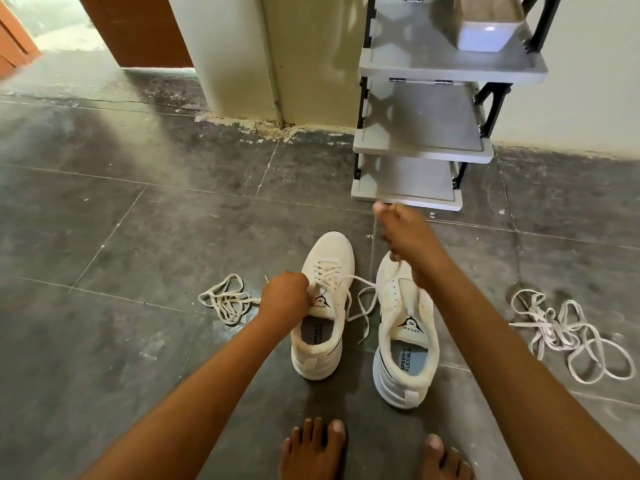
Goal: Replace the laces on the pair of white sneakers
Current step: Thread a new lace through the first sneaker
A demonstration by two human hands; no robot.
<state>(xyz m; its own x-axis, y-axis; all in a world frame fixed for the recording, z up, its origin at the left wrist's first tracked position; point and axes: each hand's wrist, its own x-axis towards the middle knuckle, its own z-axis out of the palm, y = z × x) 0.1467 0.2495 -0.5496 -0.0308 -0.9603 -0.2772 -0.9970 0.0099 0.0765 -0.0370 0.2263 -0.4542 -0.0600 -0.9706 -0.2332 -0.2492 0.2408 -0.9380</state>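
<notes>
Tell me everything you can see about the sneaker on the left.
The left sneaker is white, with a mesh-looking toe, a dark sole edge and a grey insole printed SPEED FLEXIBLE. Its tongue bears a black logo. White laces criss-cross its eyelets, loose ends trailing towards the other shoe. It stands upright on the tiled floor, toe pointing away. The left hand grips it at the tongue.
</notes>
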